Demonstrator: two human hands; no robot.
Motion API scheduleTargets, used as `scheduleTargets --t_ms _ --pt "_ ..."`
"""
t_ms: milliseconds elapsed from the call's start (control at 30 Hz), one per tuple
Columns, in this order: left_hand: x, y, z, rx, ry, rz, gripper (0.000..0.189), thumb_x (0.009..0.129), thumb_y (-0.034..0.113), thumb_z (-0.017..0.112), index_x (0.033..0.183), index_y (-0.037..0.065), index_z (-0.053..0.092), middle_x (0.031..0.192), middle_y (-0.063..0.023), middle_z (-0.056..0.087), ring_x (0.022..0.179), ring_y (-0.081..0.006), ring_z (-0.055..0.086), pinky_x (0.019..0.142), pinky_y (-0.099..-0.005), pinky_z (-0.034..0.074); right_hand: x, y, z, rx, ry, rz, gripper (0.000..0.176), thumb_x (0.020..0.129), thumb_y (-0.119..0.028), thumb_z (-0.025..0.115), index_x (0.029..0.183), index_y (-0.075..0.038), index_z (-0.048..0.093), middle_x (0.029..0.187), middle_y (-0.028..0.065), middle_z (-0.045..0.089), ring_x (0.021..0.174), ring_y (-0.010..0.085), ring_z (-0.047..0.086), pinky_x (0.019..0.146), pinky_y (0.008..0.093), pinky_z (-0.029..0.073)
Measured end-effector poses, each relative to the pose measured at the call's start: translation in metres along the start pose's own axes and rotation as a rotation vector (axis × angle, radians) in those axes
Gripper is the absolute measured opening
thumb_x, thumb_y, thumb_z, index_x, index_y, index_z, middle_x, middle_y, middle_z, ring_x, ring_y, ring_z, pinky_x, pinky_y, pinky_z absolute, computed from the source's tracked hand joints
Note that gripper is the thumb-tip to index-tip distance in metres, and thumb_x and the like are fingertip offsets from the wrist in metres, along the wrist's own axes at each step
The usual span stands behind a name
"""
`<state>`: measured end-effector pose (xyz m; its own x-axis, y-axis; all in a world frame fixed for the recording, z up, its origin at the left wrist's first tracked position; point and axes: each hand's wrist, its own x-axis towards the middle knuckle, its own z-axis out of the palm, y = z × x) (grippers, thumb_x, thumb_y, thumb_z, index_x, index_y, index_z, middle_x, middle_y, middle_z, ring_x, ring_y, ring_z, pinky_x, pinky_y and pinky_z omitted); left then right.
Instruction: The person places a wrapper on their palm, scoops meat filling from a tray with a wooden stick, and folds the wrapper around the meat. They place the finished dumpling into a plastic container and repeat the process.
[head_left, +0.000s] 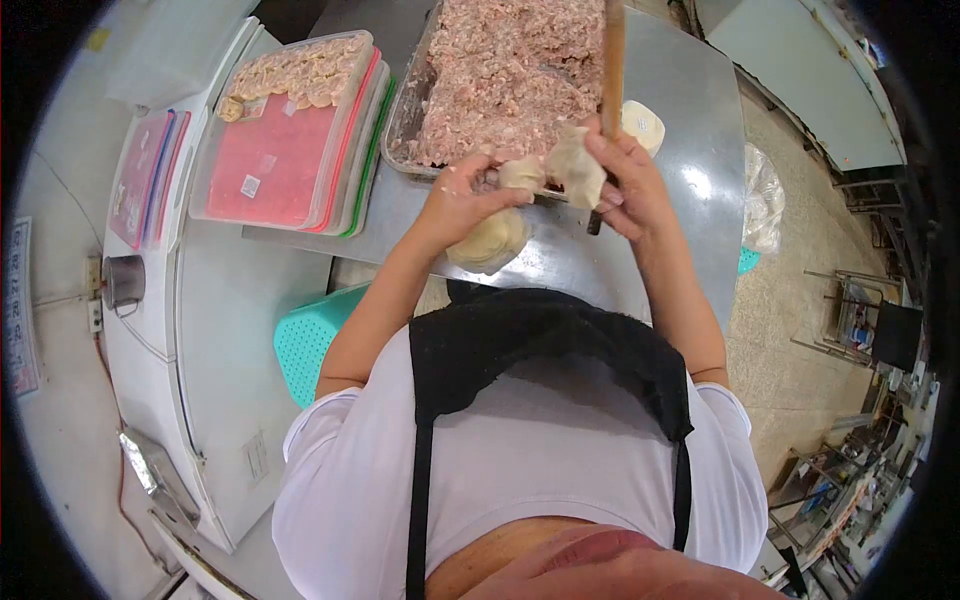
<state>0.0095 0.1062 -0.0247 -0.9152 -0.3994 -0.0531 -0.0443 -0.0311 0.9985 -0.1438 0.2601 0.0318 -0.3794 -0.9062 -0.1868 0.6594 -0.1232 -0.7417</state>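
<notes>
At centre frame, the left hand pinches a folded dumpling. Beside it, the right hand is curled around a wooden stick and a wrapper. A wrapper stack lies just below, and a tray of minced meat above. Lidded containers sit upper left on the steel worktop. A teal stool stands lower left, with tiled floor to the right.

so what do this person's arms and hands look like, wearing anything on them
Both the left hand and the right hand are bare: no gloves, and no ring, watch or bracelet shows. The forearms are uncovered too. A white fabric t-shirt has short sleeves that end above the elbows, and a black cloth apron with thin black straps lies over its front.
</notes>
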Motion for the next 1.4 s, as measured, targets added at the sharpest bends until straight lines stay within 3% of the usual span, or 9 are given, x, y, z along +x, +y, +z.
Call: scheduleTargets --t_ms 200,267,333,467,633,867,1033,1333,1400 --pt "-0.012 -0.007 -0.030 -0.768 0.152 -0.055 0.044 0.086 -0.003 0.057 0.129 0.001 0.046 0.113 -0.0132 0.058 0.102 -0.0257 0.061 0.093 -0.0355 0.051 -0.007 -0.010 -0.025 -0.382 -0.027 0.076 0.012 0.091 -0.016 0.059 0.096 -0.006 0.058 0.077 0.0018 0.062 0.047 0.0050 0.043 0.042 0.0223 0.033" --pt "-0.016 -0.010 -0.043 -0.941 0.097 -0.014 0.048 0.087 -0.003 0.054 0.133 -0.001 0.039 0.123 -0.0162 0.054 0.112 -0.0257 0.057 0.096 -0.0365 0.049 -0.006 0.015 -0.046 -1.064 -0.203 -0.031 0.017 0.091 -0.015 0.057 0.101 -0.002 0.062 0.075 -0.0012 0.059 0.057 0.0089 0.050 0.051 0.0243 0.039" --pt "-0.022 0.000 -0.045 -0.953 0.144 0.041 0.047 0.086 -0.004 0.053 0.131 -0.002 0.039 0.124 -0.0183 0.053 0.113 -0.0266 0.056 0.096 -0.0393 0.050 -0.007 0.042 -0.063 -1.176 -0.226 -0.062 0.018 0.087 -0.012 0.059 0.100 0.000 0.064 0.078 0.0035 0.062 0.066 0.0172 0.056 0.062 0.0321 0.045" --pt "-0.028 -0.003 -0.068 -0.777 0.133 0.017 0.045 0.086 -0.003 0.053 0.129 0.001 0.041 0.115 -0.0127 0.058 0.098 -0.0219 0.061 0.081 -0.0340 0.053 -0.008 0.052 -0.053 -1.550 -0.250 -0.026 0.019 0.082 -0.017 0.065 0.088 0.001 0.060 0.079 0.0176 0.064 0.077 0.0324 0.063 0.069 0.0377 0.049" --pt "-0.026 0.028 -0.062 0.318 0.439 0.279 0.043 0.082 0.009 0.067 0.121 0.005 0.051 0.102 -0.0047 0.059 0.085 -0.0110 0.057 0.068 -0.0268 0.046 -0.008 0.030 -0.035 -1.510 -0.213 0.082 0.027 0.083 -0.022 0.067 0.096 0.000 0.058 0.094 0.0183 0.064 0.087 0.0353 0.062 0.075 0.0394 0.049" --pt "-0.023 0.026 -0.080 0.030 0.333 0.029 0.041 0.078 0.017 0.075 0.113 0.007 0.057 0.085 0.0007 0.062 0.074 -0.0082 0.056 0.064 -0.0246 0.045 0.022 -0.028 -0.056 -1.700 -0.106 -0.163 0.022 0.090 -0.020 0.055 0.095 -0.001 0.064 0.093 0.0182 0.066 0.090 0.0362 0.062 0.078 0.0424 0.048" --pt "-0.009 -0.015 -0.095 0.565 0.398 -0.003 0.038 0.077 0.021 0.077 0.107 0.007 0.058 0.080 0.0009 0.062 0.071 -0.0098 0.057 0.064 -0.0249 0.046 0.052 -0.028 -0.075 -2.449 0.179 -0.153 0.022 0.087 -0.020 0.051 0.082 -0.004 0.065 0.081 0.0153 0.066 0.074 0.0329 0.066 0.061 0.0448 0.052" --pt "-0.007 -0.021 -0.081 0.412 0.124 -0.218 0.048 0.078 0.026 0.076 0.113 0.002 0.056 0.093 -0.0059 0.062 0.082 -0.0109 0.058 0.070 -0.0273 0.047 -0.004 0.023 -0.058 -2.086 0.319 -0.105 0.033 0.096 -0.030 0.046 0.089 -0.004 0.064 0.074 0.0179 0.063 0.070 0.0348 0.063 0.063 0.0457 0.047" --pt "0.002 -0.024 -0.079 0.509 0.167 -0.135 0.052 0.078 0.028 0.076 0.116 0.001 0.056 0.097 -0.0081 0.062 0.085 -0.0125 0.059 0.072 -0.0287 0.048 0.007 0.026 -0.066 -1.552 0.289 -0.026 0.039 0.096 -0.032 0.048 0.079 -0.001 0.064 0.064 0.0158 0.060 0.065 0.0304 0.061 0.059 0.0395 0.045"
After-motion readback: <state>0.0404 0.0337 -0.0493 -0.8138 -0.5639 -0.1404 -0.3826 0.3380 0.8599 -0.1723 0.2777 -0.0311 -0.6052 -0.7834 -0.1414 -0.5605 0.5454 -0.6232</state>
